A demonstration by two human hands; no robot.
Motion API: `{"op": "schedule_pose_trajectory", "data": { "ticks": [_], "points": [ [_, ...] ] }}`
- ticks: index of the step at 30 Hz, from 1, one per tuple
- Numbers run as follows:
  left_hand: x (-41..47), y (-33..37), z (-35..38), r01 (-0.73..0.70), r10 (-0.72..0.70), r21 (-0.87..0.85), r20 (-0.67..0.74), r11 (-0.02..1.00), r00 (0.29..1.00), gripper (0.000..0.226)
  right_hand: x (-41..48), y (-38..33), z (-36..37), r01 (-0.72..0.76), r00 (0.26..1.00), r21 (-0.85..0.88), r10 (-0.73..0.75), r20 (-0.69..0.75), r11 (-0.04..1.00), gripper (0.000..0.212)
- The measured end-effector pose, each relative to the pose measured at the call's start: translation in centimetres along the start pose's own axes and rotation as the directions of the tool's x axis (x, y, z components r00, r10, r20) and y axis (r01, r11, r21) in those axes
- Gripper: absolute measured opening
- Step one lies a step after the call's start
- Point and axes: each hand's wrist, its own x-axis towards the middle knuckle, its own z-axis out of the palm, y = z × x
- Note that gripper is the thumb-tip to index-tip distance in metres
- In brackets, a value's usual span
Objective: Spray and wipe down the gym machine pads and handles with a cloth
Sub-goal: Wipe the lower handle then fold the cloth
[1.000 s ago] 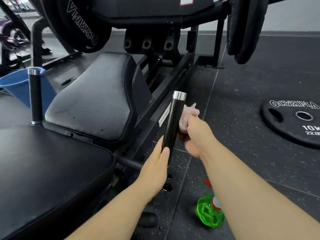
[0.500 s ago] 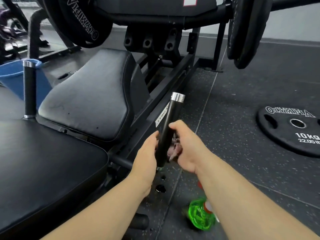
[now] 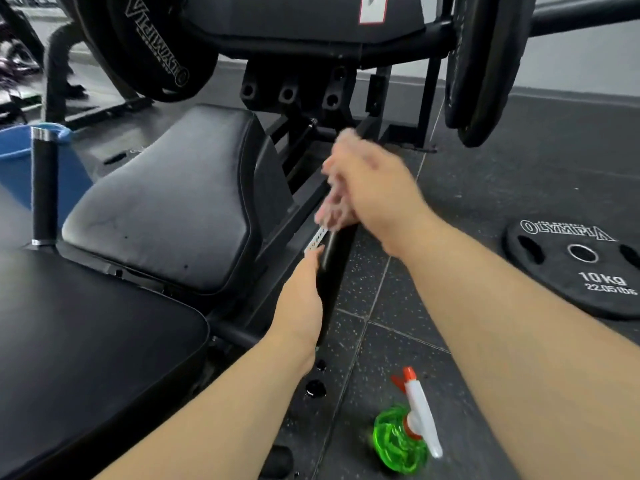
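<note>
Your left hand [image 3: 300, 299] lies straight-fingered against the handle [image 3: 330, 271]; your right hand [image 3: 370, 192], clutching the cloth [image 3: 327, 211], has slid upward.

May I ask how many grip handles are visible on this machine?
2. The left handle stands upright beside the seat pad, before the bucket; the left hand touches the right handle while the right hand presses a cloth on it. Others may be hidden.
</note>
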Motion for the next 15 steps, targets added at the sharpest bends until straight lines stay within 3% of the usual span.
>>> {"op": "schedule_pose_trajectory", "data": {
  "ticks": [2,5,8,10,12,13,14,15],
  "points": [
    [-0.1,0.0,-0.1,-0.02,0.02,0.042,-0.002,0.999,1.0,0.033,0.9,0.7,1.2,0.078,0.997,-0.36,-0.068,0.042,0.93,0.032],
    [-0.2,0.5,-0.8,-0.043,0.04,0.088,0.039,0.995,0.998,0.037,1.7,1.7,0.6,-0.018,1.0,-0.367,0.018,-0.002,0.93,0.02],
    [-0.1,0.2,-1.7,-0.18,0.176,0.293,0.038,0.939,0.984,0.03,-0.3,1.7,-0.4,0.049,0.996,-0.416,-0.075,-0.047,0.908,0.023],
    [-0.7,0.3,-1.5,-0.409,0.454,0.501,0.035,0.763,0.89,0.026,-3.2,2.8,-1.7,-0.026,0.993,-0.232,-0.001,-0.115,0.972,0.026],
    [-1.1,0.6,-0.9,-0.656,0.721,0.645,0.227,0.393,0.655,0.036,-5.7,4.4,-3.6,-0.226,0.97,0.101,0.233,-0.066,0.969,0.02],
    [-1.2,0.1,-0.2,-0.733,0.748,0.642,0.369,0.224,0.552,0.049,-6.5,5.4,-4.6,-0.344,0.934,0.269,0.358,-0.004,0.9,0.018],
    [-0.9,-0.1,0.5,-0.767,0.698,0.622,0.481,0.154,0.53,0.061,-6.8,5.9,-5.0,-0.436,0.893,0.41,0.443,0.084,0.801,0.023],
    [-0.9,-0.5,1.8,-0.778,0.606,0.6,0.553,0.186,0.572,0.069,-7.1,6.9,-5.8,-0.488,0.863,0.498,0.481,0.154,0.717,0.032]
  ]
}}
